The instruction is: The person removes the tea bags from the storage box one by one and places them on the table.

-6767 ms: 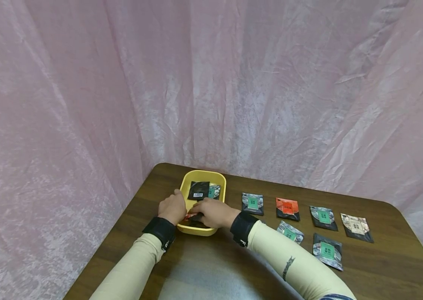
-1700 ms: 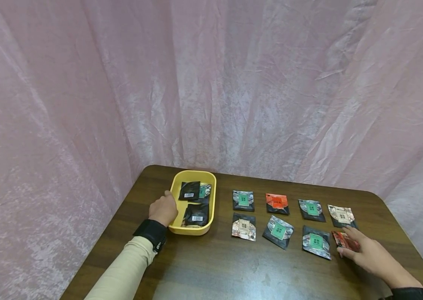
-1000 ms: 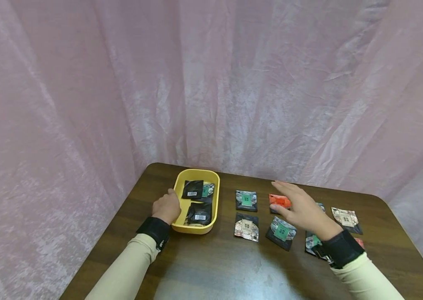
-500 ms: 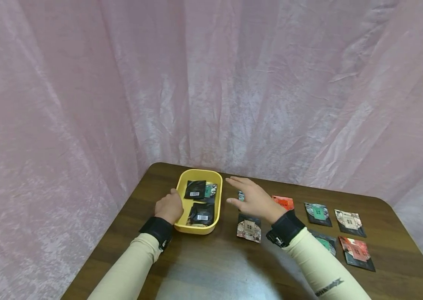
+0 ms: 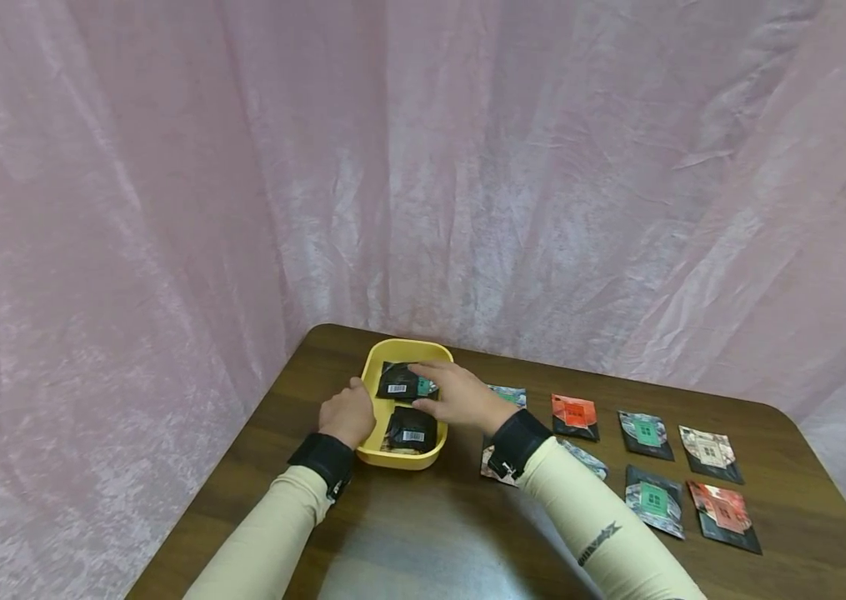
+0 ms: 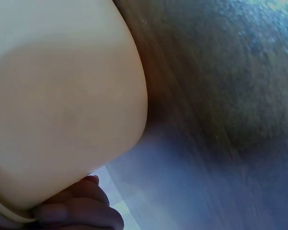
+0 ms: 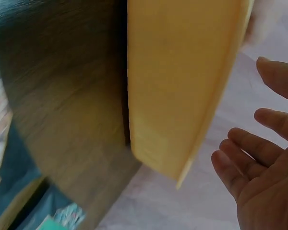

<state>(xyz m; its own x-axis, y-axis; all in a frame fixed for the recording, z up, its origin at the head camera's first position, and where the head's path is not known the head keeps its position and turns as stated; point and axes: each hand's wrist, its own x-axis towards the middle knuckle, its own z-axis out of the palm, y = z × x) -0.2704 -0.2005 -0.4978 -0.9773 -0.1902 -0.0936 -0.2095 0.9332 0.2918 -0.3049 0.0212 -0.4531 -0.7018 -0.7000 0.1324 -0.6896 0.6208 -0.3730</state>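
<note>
My left hand [image 5: 347, 414] grips the left rim of a yellow plastic tray [image 5: 398, 462]; its curled fingers [image 6: 81, 208] show at the rim in the left wrist view. Over the tray's right side hovers my right hand [image 5: 460, 398], with fingers [image 7: 254, 146] spread and nothing held. Inside the tray lie a black sachet with a barcode [image 5: 396, 380], partly over a green-labelled sachet [image 5: 426, 387], and nearer me another black sachet [image 5: 415, 425] atop a further one. The right fingertips reach above the rear sachets; no contact is plain.
On the brown table [image 5: 423, 533], sachets lie in two rows to the right: a red sachet [image 5: 575, 415], a green-labelled one [image 5: 646, 433], a beige one [image 5: 712, 452] and a front red one [image 5: 725, 515] among them. My right arm partly covers several. A pink curtain [image 5: 423, 167] hangs behind.
My right hand let go of a red sachet at the front row's right end, then swept left to above the tray. Earlier it was taking sachets from the tray. The left hand stays at the rim.
</note>
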